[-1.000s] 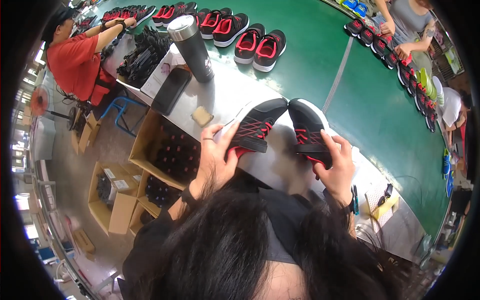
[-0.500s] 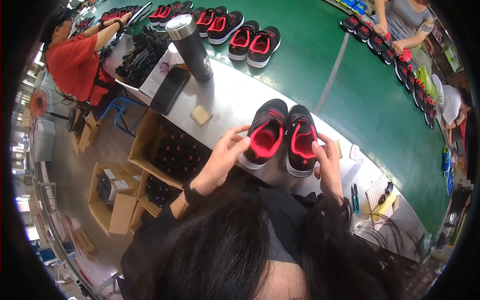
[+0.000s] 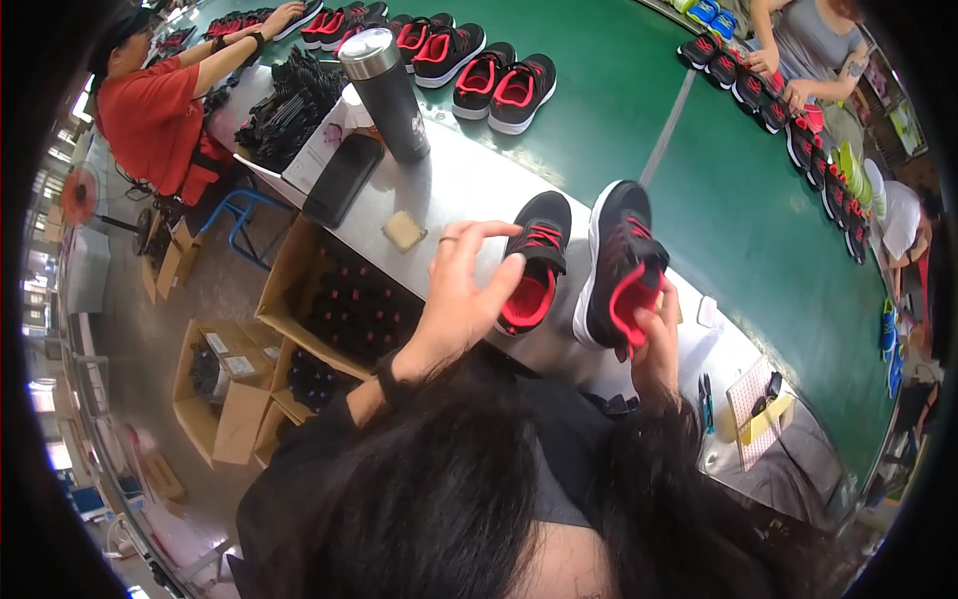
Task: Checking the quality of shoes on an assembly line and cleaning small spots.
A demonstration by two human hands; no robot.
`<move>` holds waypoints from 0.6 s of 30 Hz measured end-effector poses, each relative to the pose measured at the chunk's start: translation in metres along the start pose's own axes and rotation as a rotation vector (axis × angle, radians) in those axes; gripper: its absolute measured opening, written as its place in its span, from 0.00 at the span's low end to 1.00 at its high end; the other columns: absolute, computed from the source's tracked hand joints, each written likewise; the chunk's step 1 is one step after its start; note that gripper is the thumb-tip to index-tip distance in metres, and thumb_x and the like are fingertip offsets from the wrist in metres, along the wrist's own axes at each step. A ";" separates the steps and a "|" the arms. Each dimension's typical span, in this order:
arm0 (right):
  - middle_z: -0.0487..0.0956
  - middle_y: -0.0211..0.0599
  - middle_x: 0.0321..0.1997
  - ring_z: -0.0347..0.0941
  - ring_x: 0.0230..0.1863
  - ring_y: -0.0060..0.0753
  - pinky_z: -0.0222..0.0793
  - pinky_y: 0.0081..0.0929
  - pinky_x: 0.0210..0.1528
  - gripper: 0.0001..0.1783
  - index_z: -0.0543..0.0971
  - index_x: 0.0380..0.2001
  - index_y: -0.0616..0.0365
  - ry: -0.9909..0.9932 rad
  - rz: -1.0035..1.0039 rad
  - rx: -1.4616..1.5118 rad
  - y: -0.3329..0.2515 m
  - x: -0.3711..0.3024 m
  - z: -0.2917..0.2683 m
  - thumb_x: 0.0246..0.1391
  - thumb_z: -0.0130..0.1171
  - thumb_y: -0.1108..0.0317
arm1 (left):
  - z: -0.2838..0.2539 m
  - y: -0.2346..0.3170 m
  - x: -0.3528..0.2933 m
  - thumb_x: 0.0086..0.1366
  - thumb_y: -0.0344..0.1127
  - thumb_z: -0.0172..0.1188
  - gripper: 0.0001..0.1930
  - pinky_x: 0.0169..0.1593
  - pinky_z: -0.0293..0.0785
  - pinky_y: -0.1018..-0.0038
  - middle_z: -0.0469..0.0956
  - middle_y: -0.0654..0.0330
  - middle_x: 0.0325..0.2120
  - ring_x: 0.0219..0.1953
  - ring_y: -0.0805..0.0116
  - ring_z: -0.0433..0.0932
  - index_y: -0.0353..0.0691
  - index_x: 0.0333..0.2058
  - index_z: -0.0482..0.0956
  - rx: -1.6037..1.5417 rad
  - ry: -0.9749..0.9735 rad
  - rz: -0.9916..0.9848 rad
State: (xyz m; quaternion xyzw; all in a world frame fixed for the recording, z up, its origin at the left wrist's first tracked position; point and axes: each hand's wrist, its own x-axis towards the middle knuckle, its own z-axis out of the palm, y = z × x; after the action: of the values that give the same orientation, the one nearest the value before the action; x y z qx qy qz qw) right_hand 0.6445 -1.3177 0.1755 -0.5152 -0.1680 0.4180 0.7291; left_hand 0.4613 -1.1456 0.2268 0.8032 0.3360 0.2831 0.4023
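Observation:
My left hand (image 3: 461, 292) grips the heel of a black shoe with red lining and red laces (image 3: 536, 262), its opening facing up. My right hand (image 3: 656, 334) holds the heel of the matching black and red shoe (image 3: 619, 265), which is tilted with its white sole edge toward the left shoe. Both shoes hover just over the grey metal worktop (image 3: 469, 185), a small gap between them. My dark hair fills the lower part of the view.
A dark steel tumbler (image 3: 387, 92), a black phone (image 3: 342, 180) and a tan sponge block (image 3: 404, 231) sit on the worktop. Pairs of black and red shoes (image 3: 504, 85) ride the green conveyor (image 3: 718, 200). A person in red (image 3: 160, 110) works at left; open cardboard boxes (image 3: 339, 299) stand below.
The two shoes, first held soles up, were turned openings up and close together; now they are drawn slightly apart, and the right one is tilted on its side.

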 end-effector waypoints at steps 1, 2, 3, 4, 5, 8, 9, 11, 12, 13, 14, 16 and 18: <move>0.72 0.46 0.55 0.74 0.52 0.35 0.71 0.27 0.53 0.38 0.55 0.65 0.59 -0.042 -0.120 0.054 0.005 0.001 -0.002 0.48 0.50 0.72 | 0.002 0.013 0.007 0.63 0.40 0.60 0.18 0.63 0.52 0.68 0.72 0.57 0.48 0.56 0.64 0.66 0.45 0.51 0.75 0.000 0.007 0.004; 0.70 0.46 0.56 0.73 0.54 0.36 0.69 0.29 0.56 0.38 0.55 0.64 0.59 -0.026 -0.168 0.054 0.003 -0.004 -0.003 0.46 0.50 0.72 | 0.007 0.026 0.014 0.63 0.41 0.60 0.17 0.60 0.51 0.66 0.72 0.60 0.45 0.52 0.65 0.68 0.47 0.50 0.76 0.045 0.032 0.154; 0.69 0.46 0.57 0.72 0.55 0.38 0.68 0.31 0.58 0.39 0.56 0.64 0.60 -0.031 -0.207 0.062 0.004 -0.005 -0.004 0.45 0.51 0.72 | 0.009 0.036 0.019 0.63 0.43 0.61 0.16 0.56 0.49 0.64 0.73 0.62 0.42 0.49 0.66 0.70 0.50 0.49 0.76 0.107 0.074 0.295; 0.69 0.46 0.57 0.72 0.55 0.38 0.68 0.31 0.58 0.39 0.56 0.64 0.60 -0.045 -0.207 0.059 0.005 -0.007 -0.002 0.45 0.51 0.72 | 0.011 0.044 0.025 0.63 0.43 0.61 0.16 0.56 0.49 0.64 0.73 0.62 0.42 0.49 0.66 0.70 0.50 0.49 0.76 0.110 0.088 0.293; 0.69 0.47 0.57 0.72 0.55 0.38 0.68 0.32 0.58 0.39 0.56 0.64 0.60 -0.031 -0.251 -0.004 0.002 -0.009 0.001 0.46 0.53 0.71 | 0.015 0.054 0.033 0.63 0.44 0.61 0.15 0.53 0.49 0.65 0.74 0.66 0.39 0.45 0.70 0.71 0.51 0.48 0.77 0.033 0.078 0.325; 0.71 0.49 0.56 0.73 0.54 0.40 0.68 0.35 0.57 0.38 0.58 0.63 0.60 -0.036 -0.362 -0.120 -0.001 -0.018 0.006 0.49 0.59 0.68 | 0.018 0.064 0.045 0.64 0.46 0.60 0.13 0.47 0.48 0.67 0.76 0.70 0.34 0.39 0.75 0.72 0.53 0.46 0.78 -0.031 0.063 0.390; 0.72 0.50 0.55 0.73 0.54 0.41 0.69 0.36 0.57 0.36 0.58 0.62 0.59 -0.025 -0.359 -0.153 -0.001 -0.020 0.005 0.50 0.60 0.67 | 0.019 0.064 0.048 0.64 0.47 0.60 0.13 0.45 0.48 0.68 0.76 0.72 0.32 0.36 0.77 0.72 0.53 0.45 0.79 -0.009 0.042 0.413; 0.72 0.49 0.54 0.73 0.54 0.41 0.68 0.36 0.57 0.36 0.60 0.61 0.59 -0.044 -0.366 -0.085 -0.006 -0.025 0.011 0.50 0.60 0.67 | 0.021 0.064 0.051 0.65 0.44 0.60 0.10 0.44 0.48 0.68 0.76 0.75 0.27 0.32 0.78 0.72 0.53 0.43 0.79 -0.018 0.123 0.478; 0.72 0.49 0.54 0.73 0.54 0.41 0.68 0.36 0.57 0.36 0.60 0.61 0.59 -0.047 -0.369 -0.089 -0.006 -0.026 0.010 0.50 0.60 0.67 | 0.021 0.062 0.052 0.65 0.41 0.60 0.07 0.44 0.48 0.68 0.76 0.75 0.25 0.31 0.77 0.73 0.52 0.40 0.79 0.001 0.132 0.496; 0.71 0.47 0.53 0.72 0.53 0.40 0.68 0.36 0.57 0.35 0.60 0.61 0.59 -0.013 -0.400 -0.173 -0.004 -0.027 0.008 0.50 0.60 0.67 | 0.021 0.060 0.053 0.65 0.39 0.59 0.04 0.45 0.49 0.67 0.76 0.75 0.24 0.31 0.76 0.74 0.51 0.37 0.79 0.022 0.141 0.512; 0.71 0.46 0.51 0.72 0.53 0.39 0.68 0.36 0.56 0.34 0.61 0.60 0.60 0.020 -0.431 -0.257 -0.002 -0.027 0.005 0.50 0.60 0.67 | 0.022 0.058 0.054 0.65 0.39 0.59 0.04 0.45 0.49 0.67 0.76 0.75 0.24 0.31 0.76 0.74 0.51 0.37 0.79 0.022 0.145 0.512; 0.71 0.45 0.50 0.71 0.53 0.38 0.68 0.35 0.56 0.34 0.62 0.60 0.61 -0.029 -0.484 -0.252 0.003 -0.026 -0.004 0.50 0.61 0.66 | 0.024 0.054 0.055 0.62 0.34 0.59 0.01 0.46 0.51 0.65 0.76 0.75 0.22 0.31 0.75 0.76 0.49 0.31 0.77 0.166 0.285 0.712; 0.71 0.45 0.51 0.70 0.54 0.37 0.67 0.34 0.57 0.34 0.63 0.59 0.63 -0.082 -0.542 -0.185 0.008 -0.026 -0.004 0.49 0.62 0.64 | 0.026 0.051 0.055 0.60 0.32 0.61 0.03 0.47 0.51 0.65 0.76 0.74 0.22 0.32 0.75 0.77 0.49 0.32 0.76 0.278 0.347 0.785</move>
State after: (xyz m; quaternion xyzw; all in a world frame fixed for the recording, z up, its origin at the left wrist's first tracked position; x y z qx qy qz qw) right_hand 0.6288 -1.3396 0.1715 -0.4984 -0.3665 0.2112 0.7567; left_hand 0.5299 -1.1385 0.2656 0.8568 0.1031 0.4972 0.0903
